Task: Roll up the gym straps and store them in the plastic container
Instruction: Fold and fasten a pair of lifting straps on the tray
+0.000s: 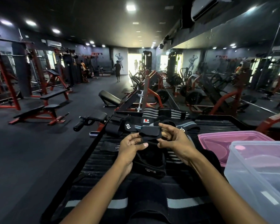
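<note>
Rolling a black strap (149, 135) | left hand (131, 146) and right hand (176, 141) both pinch it above mid-platform, long axis running hand to hand | tail hangs toward the near edge | clear plastic container (257, 173) at right edge, nearer the right hand, contents unclear | pink lid (223, 138) behind it | more straps (165, 113) at far edge.

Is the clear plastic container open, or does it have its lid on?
Open: the clear plastic container shows a bare rim; the pink lid lies behind.

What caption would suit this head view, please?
Both hands, left and right, hold a black gym strap beside a plastic container.
</note>
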A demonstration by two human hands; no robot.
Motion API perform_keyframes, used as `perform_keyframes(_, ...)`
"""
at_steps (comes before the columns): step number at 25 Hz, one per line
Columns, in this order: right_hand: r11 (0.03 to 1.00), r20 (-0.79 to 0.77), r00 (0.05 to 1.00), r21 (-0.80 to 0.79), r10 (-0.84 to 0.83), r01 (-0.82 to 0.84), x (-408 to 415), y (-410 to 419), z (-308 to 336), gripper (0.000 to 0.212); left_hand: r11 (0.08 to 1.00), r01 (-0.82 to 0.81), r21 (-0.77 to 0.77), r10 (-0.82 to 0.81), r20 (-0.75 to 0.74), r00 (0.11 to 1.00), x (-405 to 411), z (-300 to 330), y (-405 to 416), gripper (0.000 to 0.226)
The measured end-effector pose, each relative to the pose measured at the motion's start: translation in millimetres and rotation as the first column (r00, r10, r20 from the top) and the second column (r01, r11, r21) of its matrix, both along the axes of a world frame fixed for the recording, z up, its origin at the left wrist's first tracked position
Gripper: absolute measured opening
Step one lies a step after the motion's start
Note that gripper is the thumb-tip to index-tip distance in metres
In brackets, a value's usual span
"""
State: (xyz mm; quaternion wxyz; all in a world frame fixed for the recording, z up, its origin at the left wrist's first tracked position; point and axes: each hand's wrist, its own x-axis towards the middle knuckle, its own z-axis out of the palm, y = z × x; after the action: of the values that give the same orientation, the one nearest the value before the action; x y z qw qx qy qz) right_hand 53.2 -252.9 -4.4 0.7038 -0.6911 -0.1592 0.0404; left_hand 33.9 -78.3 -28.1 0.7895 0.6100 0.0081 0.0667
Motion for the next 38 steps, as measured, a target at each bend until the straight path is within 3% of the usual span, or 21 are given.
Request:
perform_keyframes(6,0.996,-0.08,0.993,0.027,0.088,-0.086,5,-5,-4,0.079,0.999,0.03,-0.014,-0.03,-0.032,0.999,-2,2,0,0.032)
perform_keyframes(11,0.997,0.035,0.999,-0.062,0.042,-0.04,4,-4,-5,0.065,1.0,0.022,-0.005,-0.023,-0.043,0.999,-3,2,0,0.03)
perform_keyframes(15,0.972,0.19,0.981,-0.237,0.048,-0.002,0,-10,-4,0.054,0.987,0.131,0.093,-0.128,-0.041,0.991,-3,8,10,0.031)
perform_keyframes(19,0.953,0.178,0.976,-0.295,0.126,-0.069,-8,-16,-3,0.065,0.935,0.247,0.255,-0.235,-0.076,0.969,-4,17,21,0.045)
perform_keyframes(21,0.903,0.196,0.968,-0.424,0.16,-0.064,-14,-20,-4,0.083,0.847,0.254,0.467,-0.281,-0.012,0.96,-4,14,30,0.074)
perform_keyframes(23,0.812,0.248,0.95,-0.584,0.189,-0.009,-18,-25,-8,0.101,0.635,0.334,0.697,-0.459,-0.007,0.888,-2,10,39,0.1)
perform_keyframes(25,0.779,0.274,0.94,-0.627,0.202,0.015,-22,-24,-10,0.107,0.512,0.385,0.768,-0.55,-0.051,0.834,-5,7,47,0.114)
perform_keyframes(29,0.801,0.272,0.932,-0.598,0.239,-0.031,-26,-21,-11,0.113,0.541,0.275,0.795,-0.511,0.051,0.858,-6,3,50,0.113)
perform_keyframes(32,0.806,0.305,0.91,-0.589,0.281,-0.052,-32,-16,-13,0.116,0.565,0.284,0.775,-0.516,0.063,0.854,-6,2,50,0.117)
perform_keyframes(38,0.827,0.448,0.857,-0.56,0.255,0.047,-34,-14,-12,0.089,0.587,0.221,0.779,-0.479,0.114,0.87,-8,4,52,0.104)
